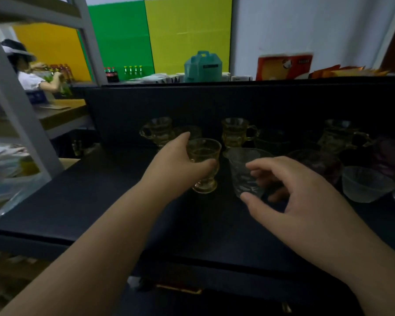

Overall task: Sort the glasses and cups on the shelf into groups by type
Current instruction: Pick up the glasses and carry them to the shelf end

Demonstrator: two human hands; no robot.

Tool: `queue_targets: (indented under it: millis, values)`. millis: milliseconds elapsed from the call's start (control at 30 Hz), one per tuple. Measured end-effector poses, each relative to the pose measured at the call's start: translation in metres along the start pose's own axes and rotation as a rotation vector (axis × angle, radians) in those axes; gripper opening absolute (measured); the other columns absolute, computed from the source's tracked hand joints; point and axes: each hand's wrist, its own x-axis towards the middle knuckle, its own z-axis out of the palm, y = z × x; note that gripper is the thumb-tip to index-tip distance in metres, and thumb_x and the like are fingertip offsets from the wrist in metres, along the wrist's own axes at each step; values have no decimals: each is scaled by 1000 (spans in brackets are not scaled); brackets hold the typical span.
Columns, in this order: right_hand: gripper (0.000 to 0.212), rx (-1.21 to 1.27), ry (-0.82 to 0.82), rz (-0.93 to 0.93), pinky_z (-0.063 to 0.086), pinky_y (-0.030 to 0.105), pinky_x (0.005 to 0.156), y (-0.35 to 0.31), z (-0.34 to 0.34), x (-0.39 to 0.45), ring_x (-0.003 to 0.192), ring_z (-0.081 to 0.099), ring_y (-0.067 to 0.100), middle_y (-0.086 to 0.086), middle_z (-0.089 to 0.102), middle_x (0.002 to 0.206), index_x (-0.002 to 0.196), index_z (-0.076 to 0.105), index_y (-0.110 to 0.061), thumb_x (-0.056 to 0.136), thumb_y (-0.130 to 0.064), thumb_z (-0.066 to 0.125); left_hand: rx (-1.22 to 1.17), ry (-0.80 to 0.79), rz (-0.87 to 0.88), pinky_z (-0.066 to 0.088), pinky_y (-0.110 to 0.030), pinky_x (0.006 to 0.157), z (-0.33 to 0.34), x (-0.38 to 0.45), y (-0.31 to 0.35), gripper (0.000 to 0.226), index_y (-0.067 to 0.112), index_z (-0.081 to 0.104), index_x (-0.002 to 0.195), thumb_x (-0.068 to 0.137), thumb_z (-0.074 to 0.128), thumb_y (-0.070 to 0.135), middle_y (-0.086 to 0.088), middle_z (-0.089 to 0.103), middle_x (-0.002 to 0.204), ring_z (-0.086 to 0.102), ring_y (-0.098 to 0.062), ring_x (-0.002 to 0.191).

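Glasses and cups stood mixed on dark shelf (100, 213) | left hand (180, 165) gripped amber footed cup (203, 165), right hand (290, 190) curled on clear tumbler (244, 174) | step: separating types; next: place each with its kind | counted: about four amber mugs behind, one clear bowl (365, 184); dim ones uncountable
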Motion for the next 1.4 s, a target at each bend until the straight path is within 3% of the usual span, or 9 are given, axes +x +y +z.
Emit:
queue_targets:
  millis: [200,433,600,733,867,1033,1200,1300,1400]
  values:
    - [45,-4,34,69,42,7,87,-29,32,13,109,52,-9,-27,56,109,123,57,-43,79,-49,65,-162,-111,43,55,-34,85,-12,8,-31,90,30,41,141,62,74,59,12,60,121,61,-6,104]
    - [49,-115,97,103,41,5,85,-62,62,41,110,49,-11,-27,53,111,128,54,-41,81,-53,61,-174,-102,60,54,-26,80,-45,15,-70,79,32,43,135,67,80,48,18,58,108,60,-1,96]
    - [52,-206,65,152,41,11,84,-74,84,74,105,50,-8,-24,51,117,134,52,-36,85,-51,61,-216,-17,98,44,-11,66,-72,13,-98,77,30,41,138,71,79,38,18,57,108,58,6,90]
    - [59,-292,17,245,49,27,86,-70,104,127,104,53,7,-9,52,120,137,51,-28,85,-50,65,-268,19,101,41,-9,60,-87,14,-111,74,31,41,137,72,77,34,18,56,110,55,11,87]
    - [80,-383,-94,388,52,39,90,-58,124,179,113,53,24,8,46,132,143,41,-18,79,-56,69,-376,36,38,42,-5,52,-93,22,-120,59,38,42,122,76,78,28,18,59,105,56,16,83]
    - [101,-317,-142,625,51,40,91,-42,151,211,123,50,30,13,39,146,149,31,-12,73,-62,75,-392,20,16,42,-4,53,-92,26,-125,56,39,40,114,75,79,27,19,60,99,55,20,80]
    - [99,-134,-31,661,51,32,76,-34,160,205,112,57,24,8,52,136,145,40,-12,68,-59,82,-422,-4,18,42,-3,52,-96,27,-128,57,40,39,117,76,78,31,18,59,103,53,24,83]
    - [92,-118,9,630,46,28,66,-41,158,192,95,55,17,-1,56,115,138,46,-12,68,-57,83,-433,-11,22,43,-9,59,-98,26,-128,61,40,40,122,75,79,35,20,58,104,59,10,87]
    - [90,-107,52,572,46,25,69,-52,154,175,91,51,11,-3,56,110,136,48,-14,66,-59,83,-451,-12,18,42,-12,62,-97,25,-128,60,38,41,123,76,79,32,19,58,101,59,6,86]
